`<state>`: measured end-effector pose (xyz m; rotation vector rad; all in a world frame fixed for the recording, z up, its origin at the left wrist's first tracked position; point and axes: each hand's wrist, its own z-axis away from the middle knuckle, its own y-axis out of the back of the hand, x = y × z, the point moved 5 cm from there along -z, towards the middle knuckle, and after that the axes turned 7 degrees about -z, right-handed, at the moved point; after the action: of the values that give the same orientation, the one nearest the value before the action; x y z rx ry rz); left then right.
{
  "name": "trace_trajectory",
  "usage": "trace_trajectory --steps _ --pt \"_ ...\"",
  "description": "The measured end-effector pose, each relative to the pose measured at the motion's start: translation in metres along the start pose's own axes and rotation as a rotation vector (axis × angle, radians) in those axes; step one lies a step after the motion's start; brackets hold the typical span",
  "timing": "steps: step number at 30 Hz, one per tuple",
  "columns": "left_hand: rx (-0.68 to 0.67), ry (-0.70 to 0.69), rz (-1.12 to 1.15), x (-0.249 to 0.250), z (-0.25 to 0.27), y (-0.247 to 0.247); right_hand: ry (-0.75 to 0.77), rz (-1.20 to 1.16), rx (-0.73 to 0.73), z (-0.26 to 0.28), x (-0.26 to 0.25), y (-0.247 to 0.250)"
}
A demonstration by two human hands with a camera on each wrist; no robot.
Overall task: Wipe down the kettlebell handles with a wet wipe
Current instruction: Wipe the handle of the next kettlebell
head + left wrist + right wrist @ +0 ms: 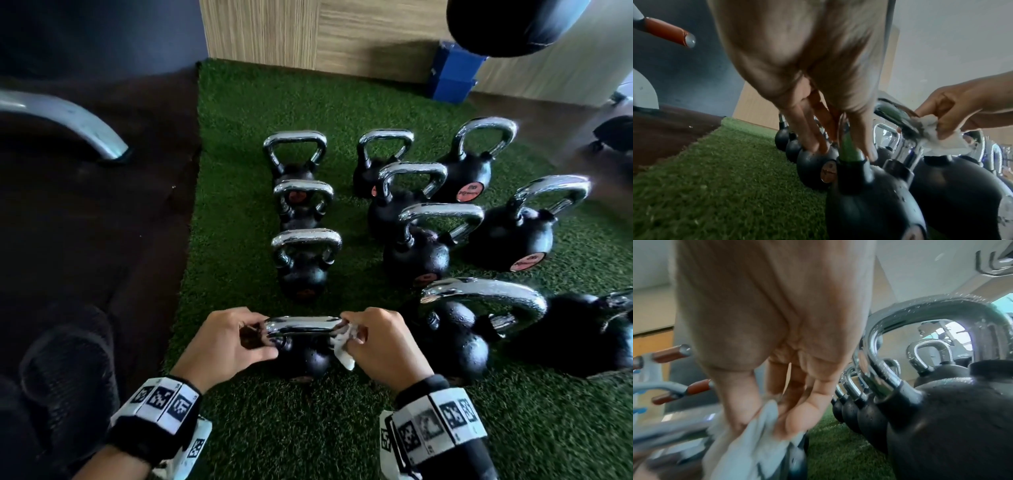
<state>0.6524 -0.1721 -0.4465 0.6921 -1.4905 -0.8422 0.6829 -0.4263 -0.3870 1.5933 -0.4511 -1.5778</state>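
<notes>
A person crouched over rows of kettlebells on green artificial turf (239, 137), working on the nearest kettlebell (303, 356), which stood at the front of the left row. The left hand (226, 339) had its fingers curled round the left end of the chrome handle (301, 325) to steady it, while the right hand (383, 342) pinched a crumpled white wet wipe (344, 346) between thumb and fingers against the handle's right corner. Doing this step well likely meant wrapping the wipe fully round the bar, drawing it across the top and down both legs, and keeping the steadying hand off cleaned metal. The other kettlebells' handles appeared beaded with droplets.
</notes>
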Motion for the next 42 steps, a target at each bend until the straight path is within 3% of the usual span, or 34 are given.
trace_trajectory --steps 2,4,12,15,20,23,27,31,36,42 --pt "-0.203 0.051 -0.075 -0.005 -0.002 -0.004 0.008 -0.02 -0.059 -0.002 0.003 0.012" --pt "-0.316 0.103 -0.174 -0.008 -0.003 0.0 0.013 -0.064 -0.041 -0.005 0.003 0.029" --pt "-0.335 0.281 -0.18 0.01 -0.035 0.066 0.003 -0.369 0.117 -0.014 -0.013 0.091" --pt "-0.327 0.307 -0.193 0.005 -0.053 0.073 -0.002 -0.447 0.166 -0.029 -0.014 0.095" --pt "-0.391 0.341 -0.089 -0.017 -0.082 0.058 -0.022 -0.718 0.119 -0.064 -0.018 0.09" --pt "-0.407 0.381 0.03 -0.033 -0.103 0.039 0.015 -0.703 0.127 -0.101 -0.018 0.084" --pt "-0.334 0.381 0.168 -0.05 -0.128 0.005 0.073 -0.642 0.153 -0.134 -0.02 0.068" --pt "-0.231 0.256 0.348 -0.053 -0.151 -0.027 0.094 -0.651 0.216 -0.151 -0.018 0.053" --pt "-0.174 0.193 0.616 -0.053 -0.176 -0.061 0.2 -0.479 0.18 -0.163 -0.023 0.039" --pt "-0.237 0.112 0.732 -0.063 -0.187 -0.066 0.298 -0.299 0.25 -0.17 -0.039 0.042"
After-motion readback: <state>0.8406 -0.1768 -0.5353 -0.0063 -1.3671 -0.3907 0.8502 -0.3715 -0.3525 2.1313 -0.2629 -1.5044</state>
